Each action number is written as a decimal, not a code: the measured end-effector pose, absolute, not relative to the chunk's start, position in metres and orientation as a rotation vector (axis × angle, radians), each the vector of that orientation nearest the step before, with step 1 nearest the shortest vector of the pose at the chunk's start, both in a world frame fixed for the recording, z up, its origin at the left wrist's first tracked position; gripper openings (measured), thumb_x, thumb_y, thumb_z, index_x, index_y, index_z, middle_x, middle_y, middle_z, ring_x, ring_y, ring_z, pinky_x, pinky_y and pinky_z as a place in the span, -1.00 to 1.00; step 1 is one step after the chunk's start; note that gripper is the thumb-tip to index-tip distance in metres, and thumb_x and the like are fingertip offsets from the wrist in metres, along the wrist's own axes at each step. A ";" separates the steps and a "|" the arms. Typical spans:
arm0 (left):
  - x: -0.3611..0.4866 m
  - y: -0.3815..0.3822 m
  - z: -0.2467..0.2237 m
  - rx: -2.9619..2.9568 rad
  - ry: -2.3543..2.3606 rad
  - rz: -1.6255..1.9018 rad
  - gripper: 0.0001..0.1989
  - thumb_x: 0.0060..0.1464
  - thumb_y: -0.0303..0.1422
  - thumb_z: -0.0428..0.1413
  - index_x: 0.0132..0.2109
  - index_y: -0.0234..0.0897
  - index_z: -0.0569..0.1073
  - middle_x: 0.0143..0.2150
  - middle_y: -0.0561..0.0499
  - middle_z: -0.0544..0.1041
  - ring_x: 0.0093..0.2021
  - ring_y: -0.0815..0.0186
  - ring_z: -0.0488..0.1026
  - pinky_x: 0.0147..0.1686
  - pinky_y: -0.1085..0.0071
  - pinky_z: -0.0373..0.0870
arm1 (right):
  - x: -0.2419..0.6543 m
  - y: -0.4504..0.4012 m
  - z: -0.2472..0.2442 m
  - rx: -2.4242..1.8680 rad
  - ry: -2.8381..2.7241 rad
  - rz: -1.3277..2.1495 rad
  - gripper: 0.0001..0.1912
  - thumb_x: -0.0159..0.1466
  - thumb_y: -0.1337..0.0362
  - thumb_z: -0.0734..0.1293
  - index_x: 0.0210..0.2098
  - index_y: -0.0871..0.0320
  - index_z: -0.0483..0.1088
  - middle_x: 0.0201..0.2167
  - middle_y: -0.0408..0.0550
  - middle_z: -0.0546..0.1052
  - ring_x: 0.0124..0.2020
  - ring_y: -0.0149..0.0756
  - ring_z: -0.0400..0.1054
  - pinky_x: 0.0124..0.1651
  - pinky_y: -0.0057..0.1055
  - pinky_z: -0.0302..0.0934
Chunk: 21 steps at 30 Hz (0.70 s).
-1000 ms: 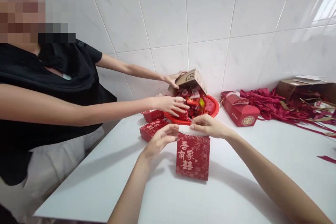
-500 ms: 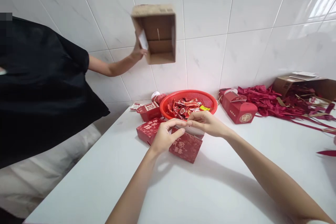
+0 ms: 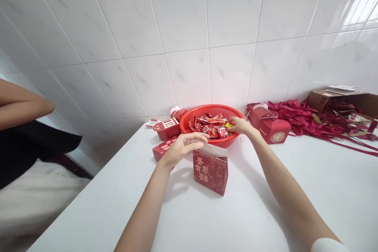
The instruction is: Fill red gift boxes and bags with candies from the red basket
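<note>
Smooth white table; right hand at perforated basket.

I'm getting bright, diffuse light; a window reflection is glaring on the tiles above the desk's far right, soft shadows are spreading, and wide-angle distortion is stretching the borders.

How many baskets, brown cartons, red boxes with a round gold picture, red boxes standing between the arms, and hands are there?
Basket: 1
Brown carton: 1
Gold-picture box: 1
Standing box between the arms: 1
Hands (left hand, right hand): 2
Total: 6
</note>
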<state>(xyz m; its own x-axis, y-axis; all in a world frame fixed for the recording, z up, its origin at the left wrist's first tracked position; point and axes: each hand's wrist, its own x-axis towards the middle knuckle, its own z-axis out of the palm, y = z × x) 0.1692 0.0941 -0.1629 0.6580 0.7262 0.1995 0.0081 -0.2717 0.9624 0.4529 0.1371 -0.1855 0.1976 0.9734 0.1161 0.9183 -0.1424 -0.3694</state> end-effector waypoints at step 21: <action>0.249 0.170 -0.172 1.205 0.652 1.003 -0.70 -0.05 -0.37 0.27 -0.11 -0.28 0.52 -0.15 -0.04 0.61 -0.13 0.19 0.56 -0.11 0.26 0.55 | 0.422 0.134 -0.176 -0.843 -1.509 0.655 -0.63 -0.01 0.34 0.33 -0.18 0.09 0.53 0.12 0.01 0.48 0.19 -0.09 0.31 0.21 -0.16 0.18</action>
